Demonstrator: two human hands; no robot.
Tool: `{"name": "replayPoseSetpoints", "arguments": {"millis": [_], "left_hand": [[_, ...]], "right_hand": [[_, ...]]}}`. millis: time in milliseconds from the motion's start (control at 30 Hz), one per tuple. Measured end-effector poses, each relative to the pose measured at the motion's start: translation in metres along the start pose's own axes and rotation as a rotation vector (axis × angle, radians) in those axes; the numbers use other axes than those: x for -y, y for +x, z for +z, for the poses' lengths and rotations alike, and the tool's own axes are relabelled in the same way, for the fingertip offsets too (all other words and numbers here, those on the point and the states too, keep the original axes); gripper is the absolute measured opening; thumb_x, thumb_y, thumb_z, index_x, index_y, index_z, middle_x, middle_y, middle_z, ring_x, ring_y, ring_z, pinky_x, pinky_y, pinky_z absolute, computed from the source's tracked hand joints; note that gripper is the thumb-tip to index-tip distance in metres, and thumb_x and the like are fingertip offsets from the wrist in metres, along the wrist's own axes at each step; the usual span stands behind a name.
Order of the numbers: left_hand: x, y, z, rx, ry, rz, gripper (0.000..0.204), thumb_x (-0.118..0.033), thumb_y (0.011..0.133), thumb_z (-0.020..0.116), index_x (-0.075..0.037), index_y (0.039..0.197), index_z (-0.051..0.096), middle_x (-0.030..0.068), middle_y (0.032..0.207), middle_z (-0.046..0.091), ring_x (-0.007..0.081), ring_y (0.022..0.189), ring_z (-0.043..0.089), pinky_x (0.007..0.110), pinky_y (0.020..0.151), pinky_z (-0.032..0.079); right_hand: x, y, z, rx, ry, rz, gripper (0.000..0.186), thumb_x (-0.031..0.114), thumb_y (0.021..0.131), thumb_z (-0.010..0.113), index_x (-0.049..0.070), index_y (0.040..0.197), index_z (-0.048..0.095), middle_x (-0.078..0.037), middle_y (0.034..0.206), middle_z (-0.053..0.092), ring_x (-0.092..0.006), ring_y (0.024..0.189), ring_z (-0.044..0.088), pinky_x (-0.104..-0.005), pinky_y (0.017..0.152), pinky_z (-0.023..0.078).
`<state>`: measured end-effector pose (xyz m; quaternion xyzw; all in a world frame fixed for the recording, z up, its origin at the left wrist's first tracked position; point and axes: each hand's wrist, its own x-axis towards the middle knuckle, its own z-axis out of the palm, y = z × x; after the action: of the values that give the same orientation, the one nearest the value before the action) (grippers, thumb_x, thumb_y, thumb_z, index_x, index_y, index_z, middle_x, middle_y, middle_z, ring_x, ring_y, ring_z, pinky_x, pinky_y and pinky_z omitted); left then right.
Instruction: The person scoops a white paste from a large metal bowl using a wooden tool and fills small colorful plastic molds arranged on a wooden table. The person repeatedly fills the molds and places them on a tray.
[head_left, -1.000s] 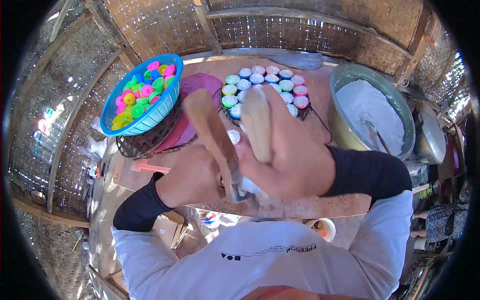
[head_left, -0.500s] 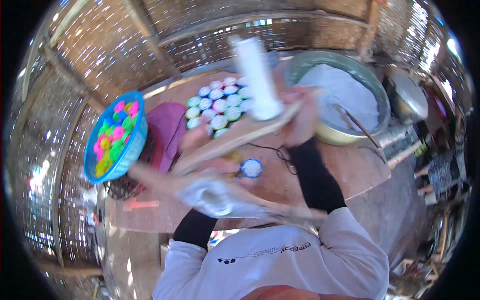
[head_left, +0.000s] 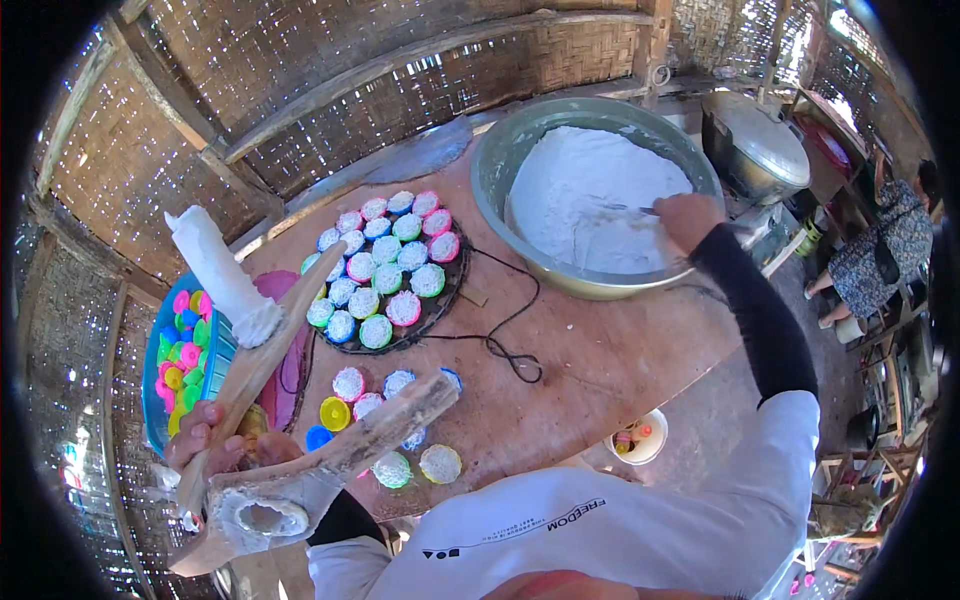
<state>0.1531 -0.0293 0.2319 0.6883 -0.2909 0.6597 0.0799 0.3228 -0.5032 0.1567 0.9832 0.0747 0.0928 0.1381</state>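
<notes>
Head view: left hand (head_left: 205, 440) clenched round a flour-caked wooden press (head_left: 300, 440) held over the counter (head_left: 600, 360), right hand (head_left: 688, 218) gripping a scoop (head_left: 625, 208) in the flour basin (head_left: 520, 150); the tilted press could shed flour onto the cups (head_left: 385, 270).

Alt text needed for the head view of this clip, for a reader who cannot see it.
Seen from above, a person's right hand reaches into a large metal bowl of white flour, while the left hand holds a flour-caked wooden tool. On the brown table between them sits a round tray of small colourful filled cups; a blue basket of empty cups is on the left.
</notes>
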Motion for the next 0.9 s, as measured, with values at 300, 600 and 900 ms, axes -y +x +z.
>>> {"name": "replayPoseSetpoints", "arguments": {"millis": [300,600,900], "left_hand": [[-0.002,-0.012,-0.033,0.347,-0.035,-0.26,0.041,0.007,0.065,0.066,-0.002,0.101,0.049,0.0041,0.108,0.045,0.0187,0.095,0.053,0.02,0.074,0.049],[-0.014,-0.013,-0.025,0.337,-0.012,-0.375,0.042,-0.001,0.063,0.072,0.0,0.099,0.05,0.0097,0.098,0.051,0.0214,0.084,0.057,0.023,0.07,0.052],[-0.005,-0.018,0.043,0.176,-0.19,-0.532,0.046,-0.009,0.06,0.078,0.002,0.096,0.05,0.0153,0.089,0.056,0.0241,0.074,0.062,0.026,0.066,0.054]], "right_hand": [[-0.003,0.112,0.018,-0.094,0.128,-0.164,0.027,0.019,0.082,0.046,0.023,0.102,0.064,-0.012,0.076,0.064,-0.0302,0.071,0.063,-0.0427,0.061,0.048],[0.015,0.127,0.038,0.01,0.141,-0.401,0.039,0.014,0.078,0.047,0.028,0.113,0.06,-0.014,0.074,0.063,-0.031,0.069,0.062,-0.0444,0.062,0.047],[0.036,0.069,0.024,0.118,0.107,-0.423,0.043,0.013,0.076,0.047,0.029,0.114,0.058,-0.013,0.073,0.063,-0.0295,0.068,0.062,-0.0425,0.06,0.048]]}}
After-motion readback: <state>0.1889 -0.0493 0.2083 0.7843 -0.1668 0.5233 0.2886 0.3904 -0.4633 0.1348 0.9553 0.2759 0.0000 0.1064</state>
